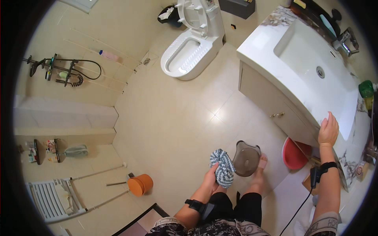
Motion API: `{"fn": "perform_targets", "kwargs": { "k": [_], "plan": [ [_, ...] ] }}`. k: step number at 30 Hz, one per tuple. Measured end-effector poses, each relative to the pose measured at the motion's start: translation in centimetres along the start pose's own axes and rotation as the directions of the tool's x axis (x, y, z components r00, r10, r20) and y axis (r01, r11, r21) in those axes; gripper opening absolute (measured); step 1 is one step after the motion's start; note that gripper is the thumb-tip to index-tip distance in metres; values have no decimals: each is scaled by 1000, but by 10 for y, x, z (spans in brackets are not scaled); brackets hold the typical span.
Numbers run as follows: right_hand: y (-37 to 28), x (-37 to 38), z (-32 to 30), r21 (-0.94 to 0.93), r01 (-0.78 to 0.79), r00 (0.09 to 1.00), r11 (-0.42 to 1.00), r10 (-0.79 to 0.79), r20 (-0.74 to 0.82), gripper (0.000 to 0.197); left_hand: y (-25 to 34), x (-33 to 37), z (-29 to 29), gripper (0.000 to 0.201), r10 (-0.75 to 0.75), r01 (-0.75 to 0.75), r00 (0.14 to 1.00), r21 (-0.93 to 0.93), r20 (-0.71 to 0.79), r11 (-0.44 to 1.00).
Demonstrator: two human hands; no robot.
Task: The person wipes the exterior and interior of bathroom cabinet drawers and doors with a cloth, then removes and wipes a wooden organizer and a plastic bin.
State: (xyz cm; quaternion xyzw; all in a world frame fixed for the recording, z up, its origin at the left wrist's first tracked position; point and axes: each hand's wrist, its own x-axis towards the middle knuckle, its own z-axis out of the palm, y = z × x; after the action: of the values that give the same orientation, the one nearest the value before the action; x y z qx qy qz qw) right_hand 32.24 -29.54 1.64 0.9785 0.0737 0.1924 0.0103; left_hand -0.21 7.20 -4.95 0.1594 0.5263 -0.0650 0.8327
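My left hand (210, 177) is closed on a bunched, blue-grey and white patterned cloth (223, 167), held above the floor in front of my legs. Its fingertips are partly hidden by the cloth. At the near edge of the white washbasin (303, 55), my right hand (328, 129) has its fingers stretched out and nothing in it. It is over the rim or just touching it; I cannot tell which. Below the cloth, beside my bare foot, stands a small grey-brown plastic stool (247, 158).
A white squat-style toilet (189, 55) stands at the far side, with a black bin (168, 16) beside it. Under the vanity cabinet (267, 94) leans a red basin (294, 155). Orange buckets (140, 185) are at the left. A black cable (297, 212) hangs from my right wrist strap.
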Motion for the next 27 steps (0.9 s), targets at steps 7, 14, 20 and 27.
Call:
{"fn": "perform_targets", "kwargs": {
  "k": [7,14,20,27],
  "plan": [
    [-26,4,-96,45,-36,999,998,36,-9,37,15,-56,100,51,34,-46,998,202,61,978],
    [-43,7,-123,129,-86,992,988,73,99,45,16,8,247,46,290,-329,932,171,219,929],
    [-32,1,-113,231,-119,988,966,91,126,50,-93,44,327,46,541,-575,809,115,232,810],
    [-29,3,-107,268,-105,993,958,85,84,48,-194,-5,291,31,109,-361,918,693,380,624]
  ]
}}
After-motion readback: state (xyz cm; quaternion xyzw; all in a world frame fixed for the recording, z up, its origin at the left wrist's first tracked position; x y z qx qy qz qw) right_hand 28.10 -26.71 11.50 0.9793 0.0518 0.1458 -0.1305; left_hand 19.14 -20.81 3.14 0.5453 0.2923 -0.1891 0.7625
